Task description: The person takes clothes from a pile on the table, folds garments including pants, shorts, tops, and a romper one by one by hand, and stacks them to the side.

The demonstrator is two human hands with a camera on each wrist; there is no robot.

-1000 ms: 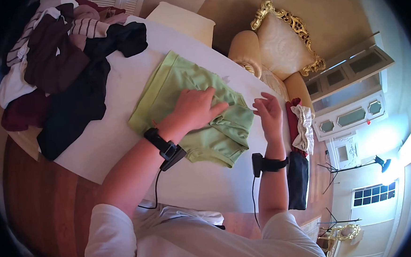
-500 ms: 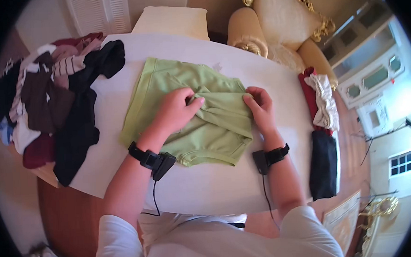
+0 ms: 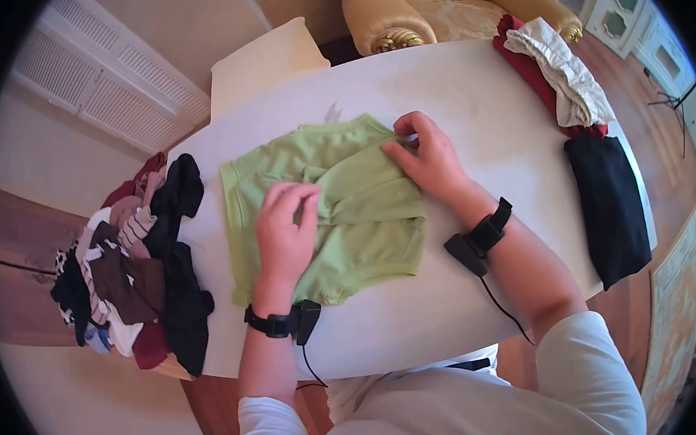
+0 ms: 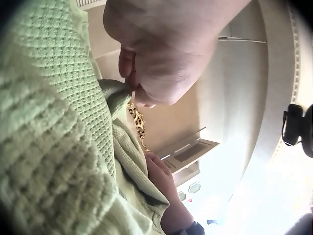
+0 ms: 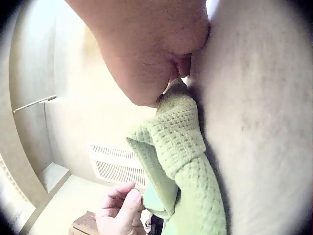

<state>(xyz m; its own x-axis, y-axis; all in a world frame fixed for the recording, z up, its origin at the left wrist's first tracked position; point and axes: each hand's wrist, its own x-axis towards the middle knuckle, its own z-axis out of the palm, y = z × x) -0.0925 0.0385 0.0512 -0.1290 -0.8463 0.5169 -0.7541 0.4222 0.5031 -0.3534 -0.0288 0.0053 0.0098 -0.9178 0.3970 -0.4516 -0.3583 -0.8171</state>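
A light green knit top (image 3: 369,244) lies spread on the white table, its wide hem band toward the left. My left hand (image 3: 285,233) pinches a raised fold near the top's middle; the left wrist view shows the gripped cloth (image 4: 115,93) between thumb and fingers. At the far right corner, my right hand (image 3: 434,160) pinches the edge of the same top. In the right wrist view, the textured cloth (image 5: 178,122) runs down from that grip, close to the tabletop. Between both hands the fabric forms a long fold.
A heap of mixed clothes (image 3: 133,290) covers the table's left end. On the right edge lie a folded black garment (image 3: 610,209), a white garment (image 3: 566,72) and a red one (image 3: 530,71). Beyond the far edge stand an armchair (image 3: 387,12) and a cream cabinet (image 3: 267,67).
A second ago my right hand was raised off the top and my left lay over it; now both pinch the cloth. A fold has formed between them. The head view has turned.
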